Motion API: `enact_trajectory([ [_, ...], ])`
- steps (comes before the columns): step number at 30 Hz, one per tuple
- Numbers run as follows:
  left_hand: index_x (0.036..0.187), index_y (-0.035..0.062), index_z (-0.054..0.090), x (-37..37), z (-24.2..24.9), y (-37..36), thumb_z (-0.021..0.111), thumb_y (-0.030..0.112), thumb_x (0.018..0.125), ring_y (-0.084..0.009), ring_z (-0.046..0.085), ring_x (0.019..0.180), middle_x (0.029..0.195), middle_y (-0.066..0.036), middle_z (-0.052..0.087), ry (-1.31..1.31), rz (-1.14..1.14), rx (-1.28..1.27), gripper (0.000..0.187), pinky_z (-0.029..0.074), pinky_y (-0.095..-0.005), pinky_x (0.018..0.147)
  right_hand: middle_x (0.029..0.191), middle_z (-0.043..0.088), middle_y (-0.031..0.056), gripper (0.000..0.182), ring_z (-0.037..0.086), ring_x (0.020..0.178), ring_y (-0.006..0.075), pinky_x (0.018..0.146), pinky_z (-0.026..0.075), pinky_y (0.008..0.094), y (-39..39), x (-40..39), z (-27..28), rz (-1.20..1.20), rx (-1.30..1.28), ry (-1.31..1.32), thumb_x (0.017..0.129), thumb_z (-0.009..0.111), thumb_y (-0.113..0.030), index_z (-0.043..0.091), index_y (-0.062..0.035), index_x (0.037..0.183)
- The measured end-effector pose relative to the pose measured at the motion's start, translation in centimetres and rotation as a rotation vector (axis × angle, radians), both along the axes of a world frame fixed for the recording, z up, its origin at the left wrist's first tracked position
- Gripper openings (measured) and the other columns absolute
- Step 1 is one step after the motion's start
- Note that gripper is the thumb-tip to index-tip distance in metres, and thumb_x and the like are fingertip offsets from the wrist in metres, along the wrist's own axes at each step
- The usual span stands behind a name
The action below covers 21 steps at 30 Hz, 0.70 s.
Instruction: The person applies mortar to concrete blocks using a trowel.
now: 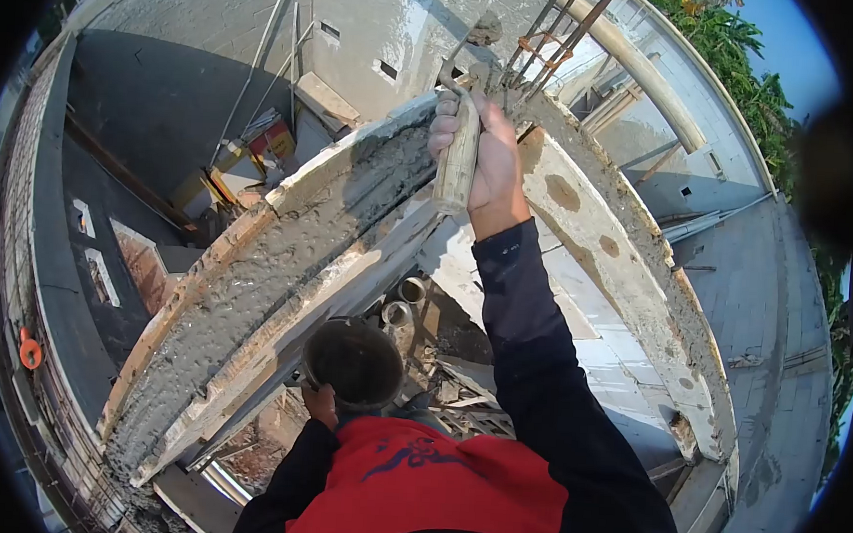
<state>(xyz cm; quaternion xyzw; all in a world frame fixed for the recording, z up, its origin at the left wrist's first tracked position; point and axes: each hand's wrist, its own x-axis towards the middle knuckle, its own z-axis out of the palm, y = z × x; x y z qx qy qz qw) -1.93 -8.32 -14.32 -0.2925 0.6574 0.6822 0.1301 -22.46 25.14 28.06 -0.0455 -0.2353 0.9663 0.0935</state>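
My right hand (495,159) is wrapped round the wooden handle of a trowel (458,167). Its bent metal neck rises past my fingers, and a small mortar-covered blade shows beyond, near the wall corner. Low on the left, my left hand (321,406) grips the side of a dark round bucket (354,362), held close to my body; its inside is too dark to make out. Wet grey concrete (283,249) fills the long form between boards, left of the trowel.
Upright steel bars (554,46) stick up at the corner just beyond my right hand. A second boarded wall top (621,238) curves off to the right. Below lie pipes (397,313) and scrap wood (463,394). An orange object (30,350) sits far left.
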Motion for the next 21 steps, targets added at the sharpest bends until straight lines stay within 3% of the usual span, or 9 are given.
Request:
enact_trajectory([
  [1, 0.103, -0.0011, 0.049, 0.0, 0.5, -0.2, 0.055, 0.002, 0.062, -0.0233, 0.055, 0.081, 0.093, -0.010, 0.056, -0.003, 0.001, 0.008, 0.041, 0.045, -0.0318, 0.075, 0.076, 0.054, 0.0063, 0.033, 0.053, 0.063, 0.0153, 0.055, 0.048, 0.0293, 1.1, -1.1, -1.1, 0.001, 0.008, -0.003, 0.098, 0.044, -0.032, 0.054, -0.0008, 0.099],
  [4, 0.101, -0.0001, 0.050, -0.5, 0.9, -0.4, 0.058, 0.010, 0.062, -0.0230, 0.053, 0.083, 0.093, -0.011, 0.055, -0.073, -0.061, -0.085, 0.042, 0.045, -0.0319, 0.076, 0.075, 0.052, 0.0059, 0.032, 0.054, 0.064, 0.0154, 0.056, 0.050, 0.0294, 1.4, -2.8, -1.3, -0.289, 0.194, -0.103, 0.097, 0.045, -0.032, 0.054, -0.0008, 0.096],
  [7, 0.099, -0.0001, 0.048, -1.2, 3.5, 0.3, 0.058, 0.008, 0.062, -0.0226, 0.053, 0.081, 0.090, -0.010, 0.054, -0.093, -0.064, 0.081, 0.040, 0.044, -0.0317, 0.075, 0.072, 0.053, 0.0062, 0.030, 0.055, 0.062, 0.0162, 0.055, 0.050, 0.0301, -0.3, -3.5, -0.6, -0.217, 0.346, -0.120, 0.096, 0.048, -0.030, 0.054, -0.0005, 0.095],
  [11, 0.099, 0.0000, 0.046, -2.4, 3.4, 1.3, 0.057, 0.007, 0.062, -0.0223, 0.052, 0.079, 0.089, -0.009, 0.052, -0.065, -0.098, -0.003, 0.040, 0.044, -0.0318, 0.074, 0.074, 0.055, 0.0076, 0.025, 0.056, 0.059, 0.0173, 0.052, 0.050, 0.0307, 0.3, -6.5, -1.1, -0.070, 0.465, -0.181, 0.093, 0.052, -0.025, 0.054, 0.0000, 0.096],
  [13, 0.100, -0.0001, 0.046, -3.1, 5.2, 1.5, 0.056, 0.006, 0.061, -0.0225, 0.052, 0.080, 0.090, -0.009, 0.053, -0.102, -0.208, -0.098, 0.041, 0.045, -0.0320, 0.075, 0.073, 0.055, 0.0078, 0.021, 0.056, 0.058, 0.0175, 0.050, 0.050, 0.0320, 2.6, -8.3, -2.9, -0.072, 0.416, -0.178, 0.093, 0.051, -0.023, 0.052, -0.0021, 0.095],
  [15, 0.100, -0.0005, 0.046, -2.5, 3.6, 1.4, 0.057, 0.006, 0.061, -0.0226, 0.052, 0.080, 0.090, -0.010, 0.053, -0.070, -0.169, -0.084, 0.040, 0.045, -0.0323, 0.075, 0.072, 0.053, 0.0079, 0.017, 0.054, 0.056, 0.0181, 0.048, 0.049, 0.0315, 5.1, -9.1, -3.8, -0.141, 0.227, -0.222, 0.094, 0.048, -0.020, 0.048, -0.0039, 0.096],
  [16, 0.100, -0.0009, 0.047, -2.6, 3.1, 1.5, 0.057, 0.006, 0.061, -0.0226, 0.052, 0.080, 0.090, -0.010, 0.053, -0.040, -0.125, -0.061, 0.040, 0.045, -0.0326, 0.075, 0.071, 0.050, 0.0082, 0.015, 0.052, 0.055, 0.0181, 0.047, 0.048, 0.0297, 6.0, -9.1, -3.6, -0.112, -0.008, -0.199, 0.095, 0.045, -0.019, 0.043, -0.0046, 0.096],
  [21, 0.102, -0.0014, 0.048, -2.6, 2.2, 1.1, 0.058, 0.006, 0.061, -0.0229, 0.053, 0.078, 0.091, -0.010, 0.054, -0.092, -0.167, -0.086, 0.043, 0.045, -0.0331, 0.074, 0.072, 0.049, 0.0084, 0.018, 0.050, 0.054, 0.0173, 0.047, 0.047, 0.0287, 4.9, -8.7, -4.5, -0.152, -0.227, -0.032, 0.096, 0.042, -0.021, 0.043, -0.0038, 0.094],
])
